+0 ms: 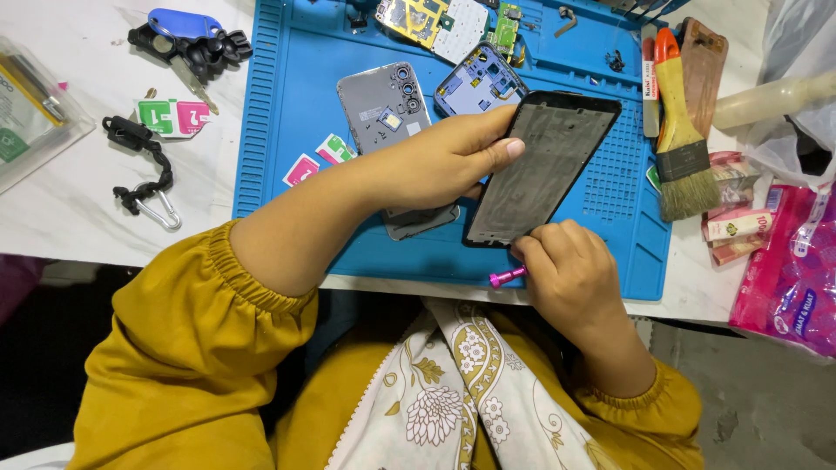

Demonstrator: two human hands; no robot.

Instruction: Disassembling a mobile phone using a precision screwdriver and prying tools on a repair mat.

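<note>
The left hand [444,161] reaches across from a bent, mustard-sleeved forearm, thumb stretched flat, fingers curled under in a clamping grip. The right hand [566,261] sits just below it, knuckles up, fingers pinched shut.

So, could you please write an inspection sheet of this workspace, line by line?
Surface: blue ribbed silicone work mat on a white table.
Job's things: black rectangular phone screen frame, held tilted above the mat; pink metal tool, tip hidden.
Clutter: grey phone back cover with camera holes, blue phone mid-frame, circuit boards, wooden paintbrush with orange handle, pink and green wipe packets.
Grippers: left hand grips the frame's left edge; right hand holds the tool at the frame's lower edge.
Cables: nothing seen; only a black strap with carabiner.
Surroundings: pink plastic packet, grey floor.
</note>
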